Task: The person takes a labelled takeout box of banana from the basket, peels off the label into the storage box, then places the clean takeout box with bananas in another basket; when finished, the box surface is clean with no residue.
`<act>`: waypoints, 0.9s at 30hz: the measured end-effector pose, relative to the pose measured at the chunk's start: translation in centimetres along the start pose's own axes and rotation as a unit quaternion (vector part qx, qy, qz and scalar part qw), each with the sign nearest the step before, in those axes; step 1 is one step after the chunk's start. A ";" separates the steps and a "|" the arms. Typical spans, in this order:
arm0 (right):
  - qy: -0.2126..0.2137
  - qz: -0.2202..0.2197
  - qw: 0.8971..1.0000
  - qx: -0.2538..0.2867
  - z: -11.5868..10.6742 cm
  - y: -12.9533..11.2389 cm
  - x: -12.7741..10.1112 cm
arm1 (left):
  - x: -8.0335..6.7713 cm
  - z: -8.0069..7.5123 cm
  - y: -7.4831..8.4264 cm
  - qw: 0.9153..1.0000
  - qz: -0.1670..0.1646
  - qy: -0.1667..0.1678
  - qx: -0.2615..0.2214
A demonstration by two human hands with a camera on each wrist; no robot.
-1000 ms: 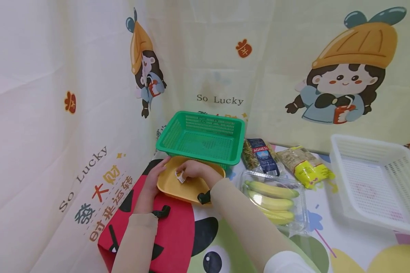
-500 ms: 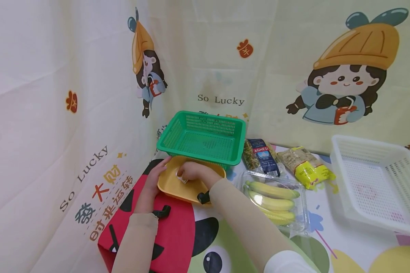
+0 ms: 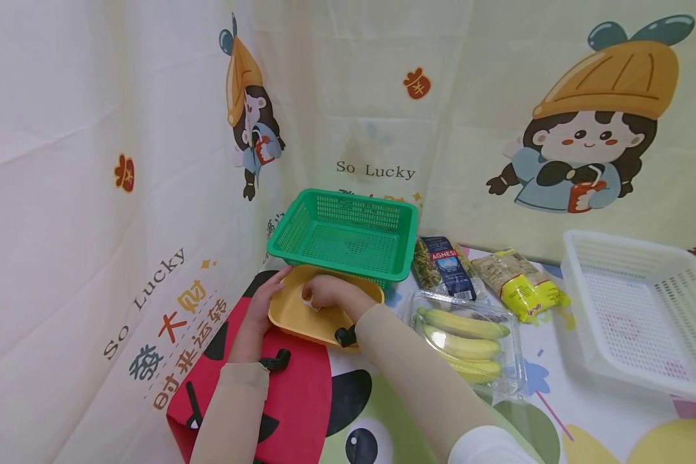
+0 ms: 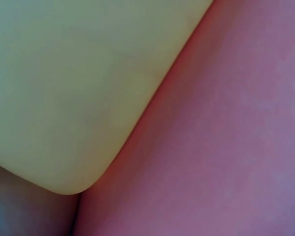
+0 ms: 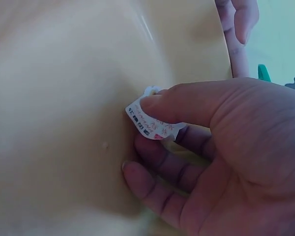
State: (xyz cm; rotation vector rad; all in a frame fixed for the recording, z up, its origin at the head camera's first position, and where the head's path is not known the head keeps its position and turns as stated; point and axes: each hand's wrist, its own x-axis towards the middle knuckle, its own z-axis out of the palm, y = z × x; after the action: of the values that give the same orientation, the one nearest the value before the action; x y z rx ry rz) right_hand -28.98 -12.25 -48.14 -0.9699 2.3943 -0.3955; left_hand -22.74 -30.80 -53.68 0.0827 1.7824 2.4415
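Note:
In the head view, my left hand (image 3: 259, 309) lies against the outer left side of a yellow plastic basin (image 3: 287, 317), its fingers along the wall near the rim. The left wrist view shows the basin's wall (image 4: 64, 98) close against the skin. My right hand (image 3: 332, 291) is down inside the basin. It pinches a small crumpled white scrap (image 5: 155, 120) with red and black printed characters between thumb and fingers, as the right wrist view shows. The scrap is close to the basin's inner surface; whether it touches is unclear. A tiny pale speck (image 5: 105, 145) shows on that surface.
Behind the basin stands a green basket (image 3: 348, 258). To the right lie a pasta bag (image 3: 445, 265), a yellow-labelled bag (image 3: 516, 283) and a clear box (image 3: 513, 361) of bananas (image 3: 464, 325). A white basket (image 3: 591, 309) stands at the far right.
My right hand has turned and shifted slightly inside the basin, so less of the white scrap shows from above. The left hand keeps its place at the basin's side.

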 end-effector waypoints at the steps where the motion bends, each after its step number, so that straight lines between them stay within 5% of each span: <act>1: 0.000 0.001 1.000 -0.003 0.0 0.0 0.0 | 0.0 0.0 0.0 1.000 0.002 0.001 0.002; 27: 0.024 0.035 0.999 0.004 0.1 0.4 -0.8 | -0.1 0.2 0.2 1.000 -0.002 0.017 0.007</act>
State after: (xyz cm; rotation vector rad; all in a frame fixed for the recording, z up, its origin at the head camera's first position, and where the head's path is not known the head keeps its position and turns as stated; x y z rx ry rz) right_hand -28.64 -11.40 -48.09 -0.8803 2.4602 -0.4074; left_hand -22.64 -30.69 -53.48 0.0390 1.8120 2.4431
